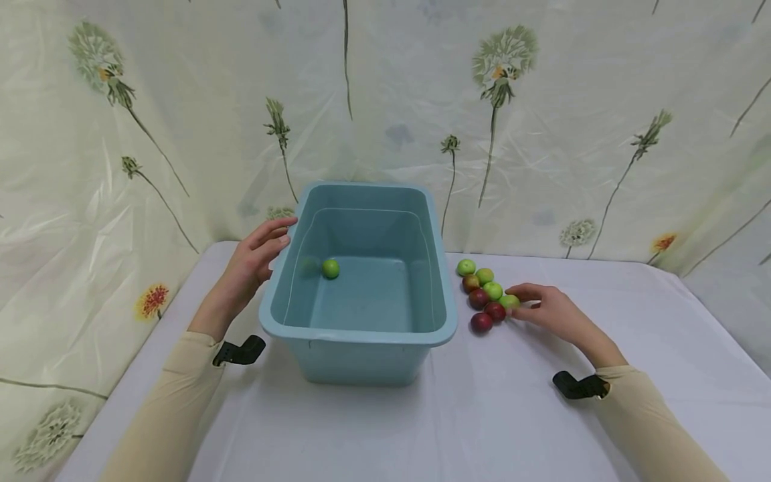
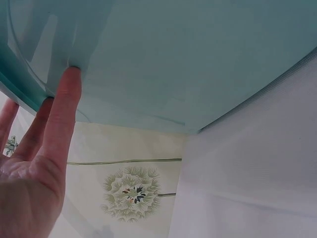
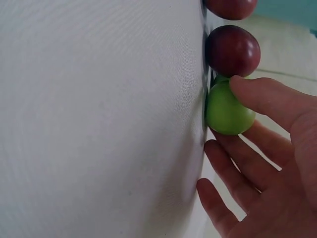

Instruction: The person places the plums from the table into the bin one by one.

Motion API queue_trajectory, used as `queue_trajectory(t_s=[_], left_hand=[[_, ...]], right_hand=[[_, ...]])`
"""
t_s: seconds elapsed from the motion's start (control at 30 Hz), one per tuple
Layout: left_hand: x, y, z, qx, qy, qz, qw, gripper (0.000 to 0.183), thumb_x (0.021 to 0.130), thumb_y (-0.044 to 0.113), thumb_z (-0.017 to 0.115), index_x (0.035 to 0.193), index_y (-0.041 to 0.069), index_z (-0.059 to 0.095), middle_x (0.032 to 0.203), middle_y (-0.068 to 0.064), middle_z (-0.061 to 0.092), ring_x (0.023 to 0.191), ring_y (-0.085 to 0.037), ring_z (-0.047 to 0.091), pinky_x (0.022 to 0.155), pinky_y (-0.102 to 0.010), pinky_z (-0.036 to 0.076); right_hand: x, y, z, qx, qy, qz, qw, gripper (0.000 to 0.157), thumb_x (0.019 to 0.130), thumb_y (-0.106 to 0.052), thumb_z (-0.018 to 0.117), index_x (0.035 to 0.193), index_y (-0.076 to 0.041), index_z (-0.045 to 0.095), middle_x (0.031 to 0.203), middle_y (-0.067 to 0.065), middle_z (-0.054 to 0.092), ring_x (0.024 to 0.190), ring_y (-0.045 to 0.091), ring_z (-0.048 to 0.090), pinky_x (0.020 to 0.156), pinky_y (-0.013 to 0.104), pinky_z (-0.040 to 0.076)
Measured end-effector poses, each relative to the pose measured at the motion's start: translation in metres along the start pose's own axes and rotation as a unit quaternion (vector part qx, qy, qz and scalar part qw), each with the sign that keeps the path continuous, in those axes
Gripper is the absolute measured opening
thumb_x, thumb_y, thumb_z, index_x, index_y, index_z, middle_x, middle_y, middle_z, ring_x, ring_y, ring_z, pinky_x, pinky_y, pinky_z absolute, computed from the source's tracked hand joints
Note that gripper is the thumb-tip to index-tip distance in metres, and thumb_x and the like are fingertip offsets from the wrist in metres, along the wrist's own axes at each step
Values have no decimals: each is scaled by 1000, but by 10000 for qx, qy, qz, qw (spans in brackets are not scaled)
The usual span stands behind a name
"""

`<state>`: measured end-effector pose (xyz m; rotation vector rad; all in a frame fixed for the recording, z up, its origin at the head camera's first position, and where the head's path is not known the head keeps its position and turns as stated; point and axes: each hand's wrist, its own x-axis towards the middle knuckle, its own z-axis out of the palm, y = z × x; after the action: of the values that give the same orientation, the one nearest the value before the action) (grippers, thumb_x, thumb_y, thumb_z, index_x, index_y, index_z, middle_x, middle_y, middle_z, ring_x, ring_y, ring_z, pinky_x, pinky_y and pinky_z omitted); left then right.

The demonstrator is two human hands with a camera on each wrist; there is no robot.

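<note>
A light blue plastic tub (image 1: 361, 338) stands on the table, with one small green fruit (image 1: 330, 268) on its floor. At the tub's left side is my left hand (image 1: 248, 268). Its fingers reach out fairly straight, and the fingertips (image 2: 73, 74) touch the tub wall just under the rim. To the right of the tub, my right hand (image 1: 551, 309) pinches a round, smooth green fruit (image 3: 229, 110) at the near right of a cluster. The thumb lies on this side of it and the fingers behind. A dark red plum (image 3: 234, 51) sits right beside it.
Other fruit lies grouped by the tub's right side: dark red plums (image 1: 481, 323) and green ones (image 1: 466, 267). A white cloth (image 1: 494, 415) covers the table. Behind it hangs a flower-patterned sheet (image 1: 391, 87). Each wrist bears a black camera mount (image 1: 241, 350).
</note>
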<state>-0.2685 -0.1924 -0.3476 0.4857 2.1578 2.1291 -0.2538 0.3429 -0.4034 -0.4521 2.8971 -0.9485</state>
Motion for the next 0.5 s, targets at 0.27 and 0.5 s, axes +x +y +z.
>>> queue_trajectory(t_s=[0.27,0.5], left_hand=[[0,0,1,-101,36,7,9999,48,100,36,55,144,19,48,143,-9,45,122,-25,52,80,-34,55],[1,0,1,-87,66,-8,9999,48,99,37,56,144,20,48,142,-9,46,120,-25,53,80,-34,55]], right_hand=[[-1,1,-3,87,59,-81,9999,42,91,-17,71,127,2,61,121,20,64,113,38,59,89,50,50],[0,-3,-5,51,211,10,9998,42,93,-21,69,129,0,60,121,19,64,112,36,59,89,50,50]])
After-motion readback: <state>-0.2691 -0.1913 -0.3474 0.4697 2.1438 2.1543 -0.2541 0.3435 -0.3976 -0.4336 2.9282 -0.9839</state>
